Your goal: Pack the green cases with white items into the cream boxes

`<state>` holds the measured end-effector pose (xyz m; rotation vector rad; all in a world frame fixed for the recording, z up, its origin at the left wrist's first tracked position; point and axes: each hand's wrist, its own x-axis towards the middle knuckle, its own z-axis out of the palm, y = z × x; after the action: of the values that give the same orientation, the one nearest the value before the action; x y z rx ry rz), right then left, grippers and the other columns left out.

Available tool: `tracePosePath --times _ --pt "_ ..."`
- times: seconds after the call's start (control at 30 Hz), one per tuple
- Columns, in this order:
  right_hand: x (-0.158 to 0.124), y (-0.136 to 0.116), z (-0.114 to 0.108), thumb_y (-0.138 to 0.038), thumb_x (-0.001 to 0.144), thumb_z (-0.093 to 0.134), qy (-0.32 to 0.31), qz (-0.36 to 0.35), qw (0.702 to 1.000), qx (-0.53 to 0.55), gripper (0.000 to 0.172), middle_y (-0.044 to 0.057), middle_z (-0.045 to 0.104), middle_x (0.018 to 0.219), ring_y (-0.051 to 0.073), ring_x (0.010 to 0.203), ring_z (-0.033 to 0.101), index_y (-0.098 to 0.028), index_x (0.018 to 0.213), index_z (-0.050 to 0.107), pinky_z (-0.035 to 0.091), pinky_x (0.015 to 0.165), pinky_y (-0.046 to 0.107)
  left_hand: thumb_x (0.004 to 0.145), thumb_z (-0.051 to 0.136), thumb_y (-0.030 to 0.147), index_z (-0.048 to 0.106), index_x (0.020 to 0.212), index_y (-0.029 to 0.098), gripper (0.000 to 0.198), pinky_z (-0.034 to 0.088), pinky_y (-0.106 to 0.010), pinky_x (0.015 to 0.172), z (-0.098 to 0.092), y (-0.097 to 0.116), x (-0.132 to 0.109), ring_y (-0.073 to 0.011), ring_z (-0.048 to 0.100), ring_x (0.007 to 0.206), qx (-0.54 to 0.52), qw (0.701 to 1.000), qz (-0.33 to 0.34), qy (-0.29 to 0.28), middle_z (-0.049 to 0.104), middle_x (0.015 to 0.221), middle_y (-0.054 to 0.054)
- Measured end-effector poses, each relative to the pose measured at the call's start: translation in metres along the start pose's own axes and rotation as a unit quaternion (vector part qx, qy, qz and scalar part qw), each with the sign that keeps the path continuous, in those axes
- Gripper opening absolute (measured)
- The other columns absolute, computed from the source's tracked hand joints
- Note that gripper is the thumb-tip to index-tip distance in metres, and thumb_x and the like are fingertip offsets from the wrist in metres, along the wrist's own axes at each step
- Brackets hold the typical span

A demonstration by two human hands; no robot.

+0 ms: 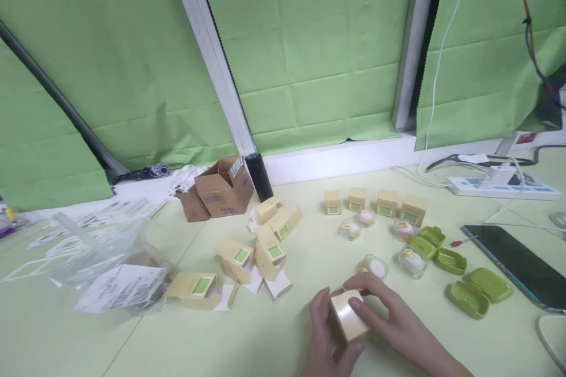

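Note:
Near the front of the table, a small tan cardboard box is held between both hands. My left hand wraps its left and lower side, thumb at the bottom edge. My right hand grips it from the right, with the thumb lying on the upper face. Just beyond the fingers sits a clear container with a pale round item. Similar clear containers stand farther back. Behind them is a row of closed tan boxes with green labels. What the held box contains is hidden.
Opened tan boxes lie to the left, beside a clear plastic bag. A brown carton and black cylinder stand at the back. On the right are green cases, a phone and a power strip.

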<state>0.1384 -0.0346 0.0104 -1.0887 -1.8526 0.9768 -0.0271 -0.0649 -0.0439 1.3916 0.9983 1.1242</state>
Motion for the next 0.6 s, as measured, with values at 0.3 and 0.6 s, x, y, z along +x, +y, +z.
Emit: tracePosePath --times 0.3,0.6 --pt "0.001 -0.013 -0.007 -0.037 0.091 0.041 -0.039 -0.023 0.999 -0.023 0.020 0.003 0.062 0.094 0.020 0.090 0.057 -0.025 0.098 0.057 0.048 0.081 0.033 0.071 0.059 0.027 0.032 0.125 0.019 0.061 0.030 -0.044 0.104 0.001 0.003 -0.002 -0.0281 0.040 0.122 0.018 1.000 0.017 -0.008 0.045 0.128 -0.013" --pt "0.002 -0.014 -0.010 -0.032 0.092 0.042 -0.037 -0.035 0.998 -0.029 0.017 0.002 0.060 0.096 0.017 0.091 0.057 -0.027 0.100 0.056 0.047 0.080 0.029 0.073 0.059 0.035 0.028 0.129 0.019 0.067 0.028 -0.044 0.106 0.001 -0.008 -0.004 -0.0289 0.037 0.125 0.031 0.999 0.012 0.006 0.041 0.132 -0.014"
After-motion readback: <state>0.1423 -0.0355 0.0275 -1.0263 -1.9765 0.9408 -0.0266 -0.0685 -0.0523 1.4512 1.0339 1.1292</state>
